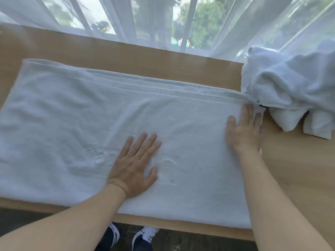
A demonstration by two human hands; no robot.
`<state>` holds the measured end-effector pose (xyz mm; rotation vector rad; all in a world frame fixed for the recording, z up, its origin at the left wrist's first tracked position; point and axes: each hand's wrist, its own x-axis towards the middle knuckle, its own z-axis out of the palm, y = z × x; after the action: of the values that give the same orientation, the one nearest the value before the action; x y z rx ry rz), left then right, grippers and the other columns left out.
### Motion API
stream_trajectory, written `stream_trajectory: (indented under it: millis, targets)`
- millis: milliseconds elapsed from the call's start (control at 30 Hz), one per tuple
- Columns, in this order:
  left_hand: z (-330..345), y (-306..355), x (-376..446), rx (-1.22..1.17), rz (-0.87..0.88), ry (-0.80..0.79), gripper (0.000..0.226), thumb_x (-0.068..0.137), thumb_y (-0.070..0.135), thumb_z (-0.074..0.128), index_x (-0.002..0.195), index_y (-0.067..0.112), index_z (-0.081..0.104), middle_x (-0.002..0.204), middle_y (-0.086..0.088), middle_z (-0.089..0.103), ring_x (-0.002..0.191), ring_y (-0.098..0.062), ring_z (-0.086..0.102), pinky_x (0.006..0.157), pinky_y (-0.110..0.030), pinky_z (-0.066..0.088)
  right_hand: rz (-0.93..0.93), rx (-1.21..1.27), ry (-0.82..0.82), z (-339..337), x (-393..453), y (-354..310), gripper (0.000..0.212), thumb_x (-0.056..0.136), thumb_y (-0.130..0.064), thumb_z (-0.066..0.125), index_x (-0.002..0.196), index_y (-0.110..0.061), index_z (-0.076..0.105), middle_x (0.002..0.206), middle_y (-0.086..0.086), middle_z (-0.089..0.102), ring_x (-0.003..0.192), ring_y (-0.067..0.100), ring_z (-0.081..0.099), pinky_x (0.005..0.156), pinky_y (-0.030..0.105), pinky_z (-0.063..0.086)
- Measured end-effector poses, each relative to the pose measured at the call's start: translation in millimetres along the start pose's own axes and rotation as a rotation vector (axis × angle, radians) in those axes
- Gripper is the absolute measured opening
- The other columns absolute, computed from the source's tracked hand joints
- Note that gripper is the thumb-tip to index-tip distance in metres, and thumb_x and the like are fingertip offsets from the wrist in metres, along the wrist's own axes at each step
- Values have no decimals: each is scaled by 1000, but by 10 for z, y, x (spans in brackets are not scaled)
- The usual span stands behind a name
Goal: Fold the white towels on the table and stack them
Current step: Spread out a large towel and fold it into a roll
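Lying spread across the light wooden counter (pixel 163 58), a large white terry towel (pixel 72 115), folded lengthwise with layered hemmed edges stacked along the far side, near edge reaching almost to the counter's front lip. Pressing flat on it near the middle, the left hand (pixel 134 163), fingers (pixel 143 142) straight and spread, gripping nothing, thumb out to the right. Resting flat at the towel's right end, the right hand (pixel 244 131), somewhat blurred, fingers extended toward the far right corner, holding nothing; fingertips just beside the corner hem. Both bare forearms reaching in from the bottom.

Embossed in the towel's weave beside the left hand: raised bands and some woven lettering or emblem, too faint to read. A small pinkish mark visible just right of the left thumb.

Heaped at the counter's far right, a crumpled pile of white towels (pixel 290 87), unfolded, its lower edge touching or just overlapping the spread towel's far right corner; which, cannot tell. No container holding any of it, just cloth directly on the counter.

Hanging behind the counter, sheer white curtains (pixel 235 24) over a window with green trees blurred beyond. Showing below the counter's front edge, dark blue sneakers with white stripes (pixel 143 238) on a dark floor.
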<state>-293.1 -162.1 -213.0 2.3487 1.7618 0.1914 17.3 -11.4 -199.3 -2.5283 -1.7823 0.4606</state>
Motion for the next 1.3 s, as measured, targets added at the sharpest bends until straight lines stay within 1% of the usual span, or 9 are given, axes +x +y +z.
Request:
stream_trajectory:
  millis: [167,267,400,533,700,767,933,1033,1300]
  targets:
    - [19,-44,-15,-1,15,-6,73,88,42,46,156,17,35,166,0,24,154,-23,18,123,-54,19,-134,240,131,96,-554,-474,78,94,-53,35,159,-12,20,169,7,10,155,25,6,125,44,-4]
    - [27,-20,-7,-12,19,2,73,88,41,46,156,16,36,165,-1,26,154,-24,21,122,-55,21,-310,89,62,336,-1126,-587,70,101,-49,36,161,-20,16,169,2,6,156,23,2,125,43,-7]
    - [36,-23,-22,-41,30,18,65,94,36,38,155,13,38,164,-4,28,153,-26,23,122,-55,21,-128,61,67,566,-1459,-843,66,104,-45,36,161,-22,13,169,2,6,156,25,0,124,47,-8]
    - [-62,13,2,-174,-12,-15,59,101,30,24,154,9,36,162,-7,33,151,-25,26,123,-52,21,-279,209,13,691,-1848,-1281,57,107,-28,36,160,-21,17,167,0,7,155,19,-1,125,39,-11]
    - [-238,-191,-108,-490,-22,-14,60,98,27,22,152,6,39,159,-8,37,150,-22,31,125,-42,21,-158,236,0,765,-2312,-1379,54,109,-28,31,159,-16,15,168,1,6,155,17,-2,124,35,-11]
    - [-245,-517,-217,-353,-17,19,56,99,30,30,150,13,45,159,-8,38,150,-27,30,125,-45,19,-191,227,30,849,-2442,-1575,55,109,-28,32,159,-15,16,167,1,5,155,18,-1,123,33,-13]
    - [-309,-1476,-312,-22,2,-112,67,99,58,18,160,34,8,169,4,1,155,-17,-9,124,-40,-10,-111,241,88,1117,-2559,-2266,54,105,-25,30,159,-18,25,167,1,14,156,22,5,125,38,-9]
    - [-359,-1709,-63,11,8,-130,70,96,63,14,160,36,4,169,5,-4,155,-19,-13,124,-44,-11,-66,113,141,1206,-2565,-2369,64,100,-43,31,160,-21,23,167,1,15,155,23,9,125,45,-2]
    - [-346,-1745,632,33,63,-118,78,92,74,19,160,38,7,170,1,-4,156,-24,-10,123,-54,-7,-23,43,191,1235,-2525,-2391,68,94,-41,40,158,-23,29,166,-1,23,154,22,16,124,48,12]
